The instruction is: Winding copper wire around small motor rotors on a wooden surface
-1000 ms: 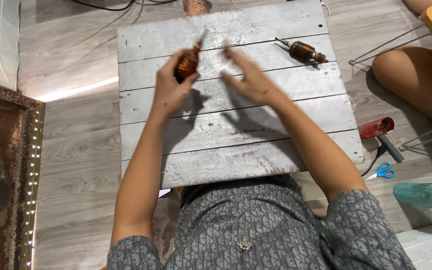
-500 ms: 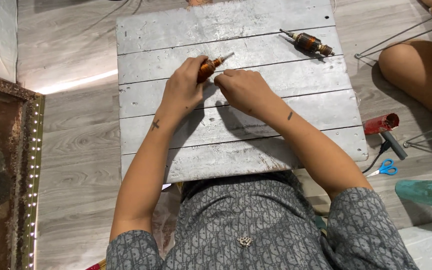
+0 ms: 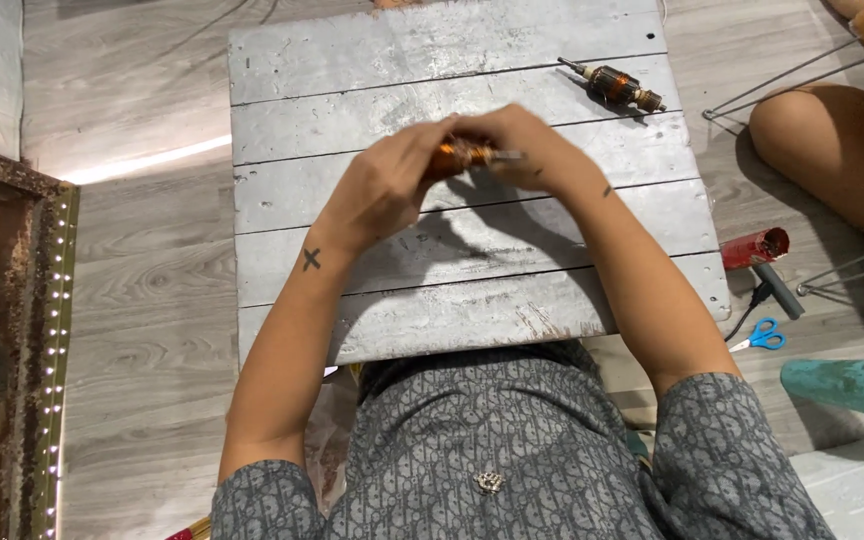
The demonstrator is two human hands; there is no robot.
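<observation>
Nearest me is my own grey patterned shirt [image 3: 512, 450], and past it the near edge of the white-painted plank board [image 3: 372, 320] I work over. My two forearms reach out over the planks and meet above the middle of the board.

My left hand [image 3: 387, 185] comes in from 7 o'clock, fingers curled and pressed around the left end of a small motor armature [image 3: 457, 155], its copper-coloured winding just showing between my hands. My right hand [image 3: 532, 148] closes over it from 4 o'clock, fingertips pinching near the metal shaft end that pokes out toward 3 o'clock. The armature is off the board, gripped by both hands; how tightly, I cannot tell, since my fingers hide most of it.

As I judge it, the work on this piece is under way, not finished: it is held and being handled, and no wire or parts lie loose on the planks.

Farther out, at 1 o'clock on the board, a second armature [image 3: 614, 85] lies on its side, untouched and well apart from my hands.

Off the board at 3 o'clock, on the floor, sit a red cylinder [image 3: 755, 247], blue-handled scissors [image 3: 764, 335] and a teal bottle [image 3: 847, 385].
</observation>
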